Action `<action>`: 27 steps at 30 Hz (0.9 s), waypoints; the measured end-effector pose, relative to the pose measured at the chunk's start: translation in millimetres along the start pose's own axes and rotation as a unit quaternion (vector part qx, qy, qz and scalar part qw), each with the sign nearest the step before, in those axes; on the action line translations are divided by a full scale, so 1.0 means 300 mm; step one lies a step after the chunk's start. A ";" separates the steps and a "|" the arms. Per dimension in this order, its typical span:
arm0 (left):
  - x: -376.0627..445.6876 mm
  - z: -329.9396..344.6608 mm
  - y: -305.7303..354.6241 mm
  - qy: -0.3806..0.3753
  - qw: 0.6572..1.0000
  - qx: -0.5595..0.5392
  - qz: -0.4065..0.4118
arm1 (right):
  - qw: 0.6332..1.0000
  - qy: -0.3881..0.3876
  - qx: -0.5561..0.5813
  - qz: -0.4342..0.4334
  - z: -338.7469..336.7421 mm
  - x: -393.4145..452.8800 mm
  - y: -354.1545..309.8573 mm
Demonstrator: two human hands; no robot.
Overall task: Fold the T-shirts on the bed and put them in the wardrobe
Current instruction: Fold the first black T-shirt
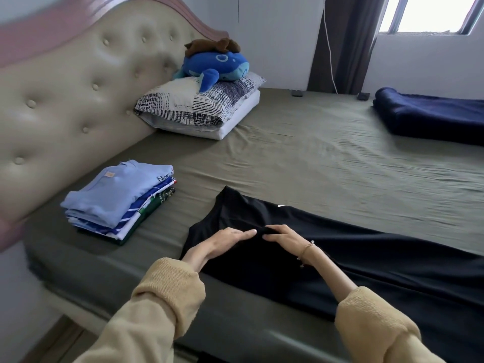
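Observation:
A black T-shirt [353,258] lies spread along the near edge of the bed [314,158], stretching to the right. My left hand [222,242] rests flat on it with straight fingers. My right hand [285,238], with a bracelet on the wrist, pinches a fold of the black fabric next to the left fingertips. A stack of folded T-shirts [117,203], light blue on top, sits to the left by the headboard. No wardrobe is in view.
A tufted beige headboard [65,100] runs along the left. Two stacked pillows [199,108] carry a blue plush whale [217,66] and a brown plush. A folded navy blanket [432,113] lies at the far right. Curtain and window stand behind.

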State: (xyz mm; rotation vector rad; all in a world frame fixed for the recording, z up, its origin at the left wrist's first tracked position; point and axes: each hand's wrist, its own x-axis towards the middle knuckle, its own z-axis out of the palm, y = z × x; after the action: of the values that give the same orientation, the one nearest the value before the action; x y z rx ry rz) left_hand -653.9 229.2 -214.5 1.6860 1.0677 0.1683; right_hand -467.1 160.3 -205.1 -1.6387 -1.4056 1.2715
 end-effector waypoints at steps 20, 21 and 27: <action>0.146 -0.005 -0.045 0.283 0.929 0.221 0.092 | 0.954 0.219 -0.194 0.070 -0.142 0.065 0.136; 0.154 0.011 -0.041 0.300 0.914 0.258 0.085 | 0.945 0.245 -0.210 0.052 -0.134 0.058 0.141; 0.179 0.142 0.045 0.235 0.902 0.349 0.096 | 0.875 0.201 -0.440 -0.020 -0.042 0.038 0.129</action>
State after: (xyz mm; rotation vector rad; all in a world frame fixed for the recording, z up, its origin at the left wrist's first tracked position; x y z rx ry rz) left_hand -590.0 237.6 -241.3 2.4855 1.4228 0.3657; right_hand -441.9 163.7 -238.8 -2.2464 -1.8378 0.1633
